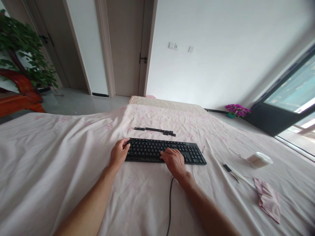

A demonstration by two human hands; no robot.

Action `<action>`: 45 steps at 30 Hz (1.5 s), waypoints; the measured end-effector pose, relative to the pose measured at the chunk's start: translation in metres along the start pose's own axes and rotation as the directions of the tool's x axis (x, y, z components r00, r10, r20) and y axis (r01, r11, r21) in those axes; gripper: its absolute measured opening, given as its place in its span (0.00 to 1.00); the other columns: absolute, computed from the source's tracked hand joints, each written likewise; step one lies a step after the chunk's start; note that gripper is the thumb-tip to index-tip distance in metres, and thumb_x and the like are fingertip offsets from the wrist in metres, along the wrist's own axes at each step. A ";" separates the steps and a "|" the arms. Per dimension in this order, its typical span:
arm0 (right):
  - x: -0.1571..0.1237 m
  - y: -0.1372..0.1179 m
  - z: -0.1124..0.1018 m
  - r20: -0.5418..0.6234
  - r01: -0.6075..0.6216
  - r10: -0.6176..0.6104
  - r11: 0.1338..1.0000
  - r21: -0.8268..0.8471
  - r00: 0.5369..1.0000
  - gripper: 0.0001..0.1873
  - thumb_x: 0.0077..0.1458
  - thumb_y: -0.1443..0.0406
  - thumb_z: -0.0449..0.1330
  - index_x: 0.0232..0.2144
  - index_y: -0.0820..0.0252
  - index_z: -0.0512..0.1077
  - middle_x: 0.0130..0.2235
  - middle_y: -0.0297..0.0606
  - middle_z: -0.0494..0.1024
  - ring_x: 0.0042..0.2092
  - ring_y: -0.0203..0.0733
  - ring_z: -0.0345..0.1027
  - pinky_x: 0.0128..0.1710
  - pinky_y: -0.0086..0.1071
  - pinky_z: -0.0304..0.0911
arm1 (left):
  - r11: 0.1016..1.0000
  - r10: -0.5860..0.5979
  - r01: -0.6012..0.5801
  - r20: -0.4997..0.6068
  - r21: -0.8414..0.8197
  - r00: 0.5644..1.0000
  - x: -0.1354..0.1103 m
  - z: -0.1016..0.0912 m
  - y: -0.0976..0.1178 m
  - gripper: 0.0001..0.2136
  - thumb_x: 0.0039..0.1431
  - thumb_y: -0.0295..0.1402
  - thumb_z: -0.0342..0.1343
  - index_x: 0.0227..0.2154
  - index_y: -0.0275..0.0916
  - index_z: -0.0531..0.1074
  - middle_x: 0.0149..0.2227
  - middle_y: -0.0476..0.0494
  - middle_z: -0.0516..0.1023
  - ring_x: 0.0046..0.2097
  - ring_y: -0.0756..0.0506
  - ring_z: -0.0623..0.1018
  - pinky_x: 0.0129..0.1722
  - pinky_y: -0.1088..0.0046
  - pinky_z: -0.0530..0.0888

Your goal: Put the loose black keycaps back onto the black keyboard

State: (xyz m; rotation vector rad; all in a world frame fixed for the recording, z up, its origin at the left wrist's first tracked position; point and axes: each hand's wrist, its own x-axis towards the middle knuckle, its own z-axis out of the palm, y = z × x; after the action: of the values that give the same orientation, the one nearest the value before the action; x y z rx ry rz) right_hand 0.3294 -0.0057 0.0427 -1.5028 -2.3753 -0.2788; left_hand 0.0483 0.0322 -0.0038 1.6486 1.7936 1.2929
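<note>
A long black plastic keyboard [147,146] lies flat, its long side facing the person, on a pale pink cloth [137,200] printed with flowers and rumpled into folds. The left hand [119,151] is closed around the keyboard's left end, thumb and fingers at its far corner. The right hand [173,160] rests over the near keys right of the middle, fingers bent; I can't tell from here whether they grip anything. Along the near edge, a stretch of the bottom row lacks its caps. Just beyond the far edge sits a line of loose black keycaps [152,129], one of them long and bar-shaped. A thin black cable [170,206] runs from by the right wrist toward the person. Off to the right are a white round tub [259,160], a slim tool with a black end [227,168], and a crumpled pink fabric piece [268,198].
</note>
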 end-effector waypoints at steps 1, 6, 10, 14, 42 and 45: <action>0.000 -0.001 -0.001 0.010 0.009 -0.009 1.000 -0.013 1.000 0.08 0.60 0.61 0.57 0.34 0.51 0.76 0.30 0.32 0.73 0.33 0.34 0.64 0.34 0.32 0.47 | 1.000 0.001 -0.001 0.000 0.004 1.000 0.000 0.000 0.000 0.15 0.56 0.35 0.51 0.46 0.41 0.72 0.45 0.43 0.77 0.43 0.45 0.78 0.46 0.68 0.73; 0.003 -0.004 -0.006 0.058 0.030 -0.027 0.998 -0.059 0.998 0.08 0.60 0.62 0.57 0.29 0.54 0.74 0.30 0.33 0.73 0.33 0.35 0.64 0.34 0.33 0.45 | 1.000 0.015 -0.015 0.006 0.018 1.000 0.000 0.001 -0.001 0.15 0.56 0.35 0.51 0.47 0.42 0.71 0.46 0.44 0.77 0.43 0.45 0.77 0.47 0.67 0.72; 0.005 -0.006 -0.009 0.092 0.063 -0.057 0.996 -0.064 0.994 0.09 0.59 0.65 0.57 0.27 0.55 0.73 0.31 0.34 0.74 0.34 0.36 0.65 0.35 0.34 0.46 | 0.999 0.020 -0.020 0.009 0.025 1.000 -0.001 0.001 -0.002 0.15 0.56 0.35 0.51 0.47 0.42 0.72 0.46 0.43 0.77 0.43 0.45 0.77 0.47 0.67 0.72; 0.006 -0.007 -0.009 0.087 0.052 -0.046 0.996 -0.071 0.995 0.09 0.60 0.65 0.56 0.27 0.55 0.72 0.31 0.34 0.74 0.34 0.36 0.65 0.36 0.34 0.46 | 0.999 0.020 -0.020 0.009 0.037 1.000 0.000 0.001 -0.002 0.15 0.56 0.35 0.51 0.46 0.42 0.72 0.46 0.44 0.76 0.43 0.45 0.77 0.47 0.67 0.72; -0.001 -0.003 0.002 0.022 -0.111 0.109 0.991 0.071 0.994 0.08 0.60 0.59 0.57 0.37 0.49 0.76 0.35 0.31 0.75 0.37 0.35 0.68 0.35 0.29 0.51 | 0.988 0.058 -0.059 0.016 0.140 0.998 -0.002 -0.001 0.004 0.14 0.58 0.33 0.50 0.46 0.42 0.72 0.47 0.45 0.75 0.45 0.45 0.76 0.48 0.68 0.71; -0.003 -0.004 0.003 0.018 -0.075 0.074 0.997 0.036 0.997 0.10 0.61 0.60 0.55 0.34 0.49 0.77 0.32 0.32 0.74 0.35 0.35 0.66 0.34 0.30 0.49 | 0.988 0.058 -0.060 0.013 0.142 0.998 -0.002 0.000 0.003 0.14 0.58 0.33 0.50 0.46 0.43 0.72 0.47 0.45 0.75 0.45 0.46 0.76 0.48 0.68 0.71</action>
State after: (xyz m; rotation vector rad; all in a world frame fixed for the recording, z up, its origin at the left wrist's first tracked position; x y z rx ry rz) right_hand 0.3259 -0.0089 0.0390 -1.5783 -2.3184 -0.2042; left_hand 0.0503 0.0302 -0.0023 1.7923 1.8836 1.2052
